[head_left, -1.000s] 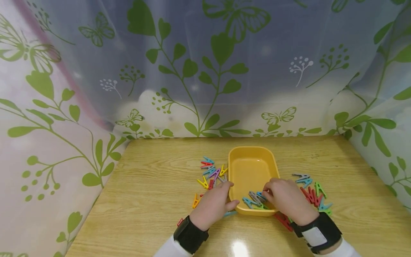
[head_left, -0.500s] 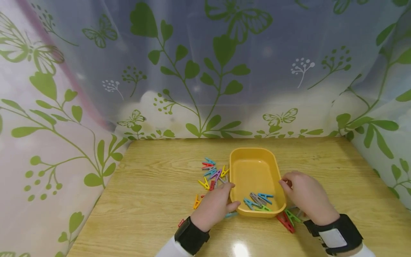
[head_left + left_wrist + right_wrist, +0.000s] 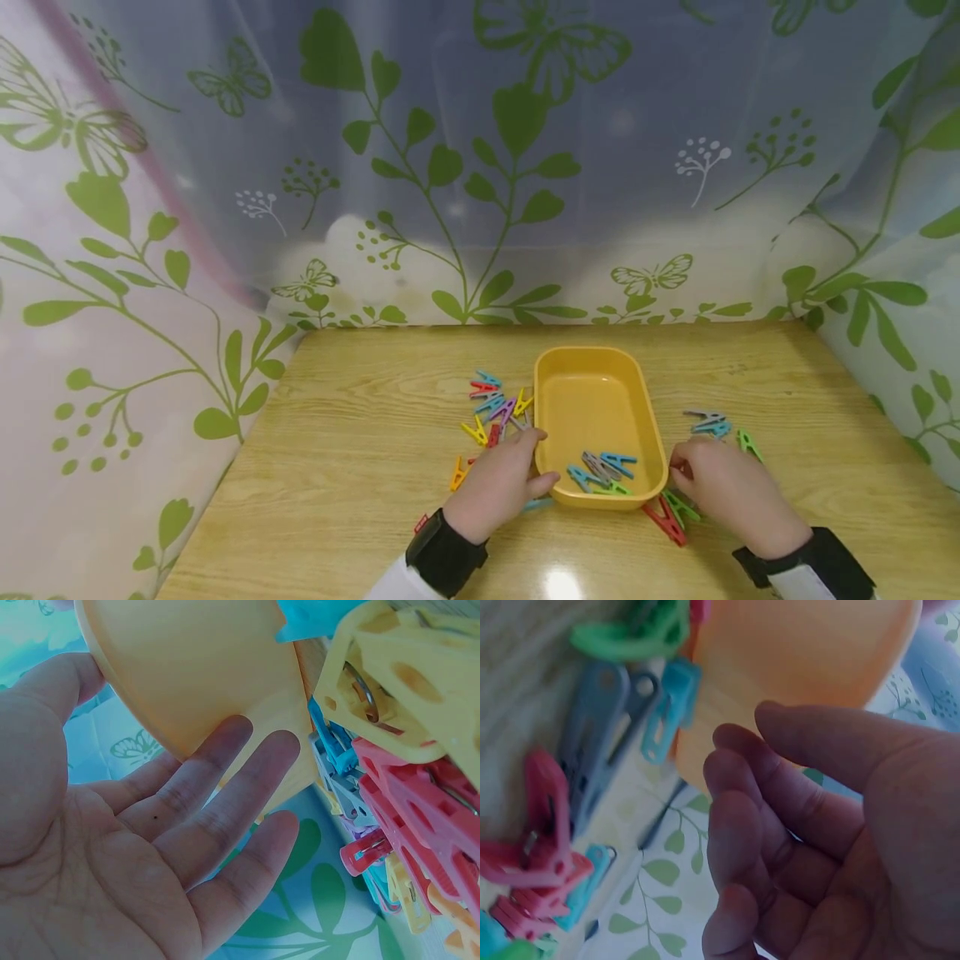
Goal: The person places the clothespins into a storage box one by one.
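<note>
A yellow plastic tray (image 3: 596,400) stands on the table with several clothespins (image 3: 602,467) in its near end, blue, grey and green. At its left rim rests my left hand (image 3: 495,483); in the left wrist view its fingers (image 3: 225,802) lie fairly straight against the outer wall. Just right of the tray is my right hand (image 3: 738,496), low over the table. Its fingers (image 3: 735,825) are loosely bent with nothing between them and the thumb. Near it lie a red clothespin (image 3: 666,525), a green clothespin (image 3: 682,506) and a grey clothespin (image 3: 592,727).
Left of the tray several clothespins lie in a loose row, among them a purple clothespin (image 3: 504,409) and an orange clothespin (image 3: 457,472). A blue clothespin (image 3: 714,428) lies to the right. Patterned curtains (image 3: 450,208) enclose the wooden table (image 3: 360,417).
My right hand has let go of a blue clothespin in the tray, then moved right and down beside the tray. The left hand has stayed at the rim.
</note>
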A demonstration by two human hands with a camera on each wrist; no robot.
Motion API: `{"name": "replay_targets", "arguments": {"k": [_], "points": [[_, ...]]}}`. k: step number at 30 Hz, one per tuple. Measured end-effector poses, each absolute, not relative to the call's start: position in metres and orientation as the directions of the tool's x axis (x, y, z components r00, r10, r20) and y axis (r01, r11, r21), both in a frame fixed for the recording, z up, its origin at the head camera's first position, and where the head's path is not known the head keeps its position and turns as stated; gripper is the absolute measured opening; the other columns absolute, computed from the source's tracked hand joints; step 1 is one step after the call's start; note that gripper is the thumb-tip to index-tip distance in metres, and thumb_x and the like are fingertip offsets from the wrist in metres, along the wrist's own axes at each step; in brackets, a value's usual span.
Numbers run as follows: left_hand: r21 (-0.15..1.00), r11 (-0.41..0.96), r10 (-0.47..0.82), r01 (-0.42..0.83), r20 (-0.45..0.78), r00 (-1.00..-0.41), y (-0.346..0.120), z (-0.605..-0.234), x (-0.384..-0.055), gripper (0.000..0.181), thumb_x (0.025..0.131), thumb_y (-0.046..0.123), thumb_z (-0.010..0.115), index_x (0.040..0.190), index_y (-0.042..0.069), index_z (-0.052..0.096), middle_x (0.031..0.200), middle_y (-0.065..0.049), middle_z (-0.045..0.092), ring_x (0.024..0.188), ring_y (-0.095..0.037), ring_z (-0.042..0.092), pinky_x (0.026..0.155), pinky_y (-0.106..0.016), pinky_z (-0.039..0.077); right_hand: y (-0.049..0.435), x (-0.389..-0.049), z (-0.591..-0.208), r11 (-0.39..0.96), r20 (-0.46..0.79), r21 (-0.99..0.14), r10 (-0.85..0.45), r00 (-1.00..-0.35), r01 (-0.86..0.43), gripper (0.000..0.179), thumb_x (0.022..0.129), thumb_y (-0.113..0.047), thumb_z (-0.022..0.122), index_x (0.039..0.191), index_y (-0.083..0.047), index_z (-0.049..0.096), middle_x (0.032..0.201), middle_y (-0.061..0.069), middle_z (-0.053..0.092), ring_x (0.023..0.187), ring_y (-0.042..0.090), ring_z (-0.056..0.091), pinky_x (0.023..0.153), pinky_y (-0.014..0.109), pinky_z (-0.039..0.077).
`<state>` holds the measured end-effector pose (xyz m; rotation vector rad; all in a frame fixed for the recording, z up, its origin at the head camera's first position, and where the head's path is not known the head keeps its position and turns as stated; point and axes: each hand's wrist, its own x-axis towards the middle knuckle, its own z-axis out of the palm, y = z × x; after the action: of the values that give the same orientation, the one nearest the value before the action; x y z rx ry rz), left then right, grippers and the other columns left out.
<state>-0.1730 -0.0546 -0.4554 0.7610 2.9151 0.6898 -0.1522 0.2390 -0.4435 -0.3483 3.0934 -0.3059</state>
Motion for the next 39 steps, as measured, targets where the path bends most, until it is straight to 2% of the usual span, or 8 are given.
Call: {"name": "replay_targets", "arguments": {"k": [7, 14, 26, 33, 36, 39], "points": [[0.431, 0.776, 0.479, 0.461, 0.072, -0.875, -0.055, -0.456, -0.172, 0.055, 0.097, 0.036, 0.073, 0.140, 0.006, 0.057, 0.124, -0.009, 0.069, 0.085, -0.011, 0.066, 0.072, -0.025, 0.053, 0.236, -0.147, -0.458, 0.950, -0.010, -0.199, -0.247, -0.969, -0.240, 0.021, 0.089, -0.021, 0.081, 0.075, -0.019, 0.064, 0.068, -0.006, 0.051, 0.060, 0.010, 0.046, 0.055, 0.029, 0.036], [0.426, 0.775, 0.484, 0.468, 0.078, -0.872, -0.055, -0.455, -0.172, 0.055, 0.097, 0.037, 0.073, 0.140, 0.006, 0.057, 0.120, -0.008, 0.070, 0.080, -0.007, 0.062, 0.069, -0.024, 0.051, 0.234, -0.142, -0.465, 0.952, -0.032, -0.210, -0.236, -0.971, -0.224, 0.016, 0.087, -0.028, 0.083, 0.080, -0.020, 0.070, 0.070, -0.007, 0.053, 0.061, 0.008, 0.048, 0.056, 0.031, 0.038], [0.441, 0.767, 0.486, 0.467, 0.077, -0.871, -0.056, -0.453, -0.170, 0.055, 0.097, 0.036, 0.073, 0.140, 0.006, 0.057, 0.113, -0.007, 0.070, 0.070, -0.003, 0.054, 0.064, -0.021, 0.047, 0.230, -0.136, -0.465, 0.956, -0.027, -0.193, -0.230, -0.973, -0.221, 0.020, 0.086, -0.032, 0.084, 0.081, -0.019, 0.069, 0.069, -0.007, 0.053, 0.059, 0.008, 0.047, 0.055, 0.030, 0.037], [0.435, 0.772, 0.483, 0.464, 0.073, -0.872, -0.057, -0.454, -0.171, 0.055, 0.097, 0.036, 0.072, 0.140, 0.006, 0.057, 0.117, -0.008, 0.070, 0.072, -0.004, 0.056, 0.066, -0.022, 0.048, 0.228, -0.134, -0.468, 0.960, -0.025, -0.179, -0.223, -0.975, -0.215, 0.022, 0.086, -0.028, 0.084, 0.077, -0.019, 0.066, 0.068, -0.006, 0.050, 0.059, 0.010, 0.045, 0.054, 0.031, 0.036], [0.440, 0.773, 0.481, 0.458, 0.067, -0.874, -0.056, -0.454, -0.171, 0.055, 0.098, 0.036, 0.072, 0.140, 0.006, 0.056, 0.113, -0.006, 0.069, 0.070, -0.003, 0.054, 0.064, -0.022, 0.047, 0.227, -0.132, -0.468, 0.962, -0.011, -0.178, -0.213, -0.977, -0.208, 0.024, 0.085, -0.023, 0.084, 0.073, -0.018, 0.063, 0.067, -0.004, 0.048, 0.058, 0.012, 0.043, 0.054, 0.031, 0.035], [0.450, 0.769, 0.482, 0.455, 0.059, -0.874, -0.056, -0.454, -0.171, 0.055, 0.098, 0.036, 0.072, 0.141, 0.006, 0.056, 0.102, -0.002, 0.067, 0.065, -0.002, 0.051, 0.060, -0.021, 0.045, 0.226, -0.131, -0.469, 0.965, -0.001, -0.171, -0.200, -0.980, -0.197, 0.027, 0.085, -0.020, 0.082, 0.069, -0.017, 0.061, 0.066, -0.003, 0.048, 0.057, 0.012, 0.043, 0.054, 0.031, 0.035]]}}
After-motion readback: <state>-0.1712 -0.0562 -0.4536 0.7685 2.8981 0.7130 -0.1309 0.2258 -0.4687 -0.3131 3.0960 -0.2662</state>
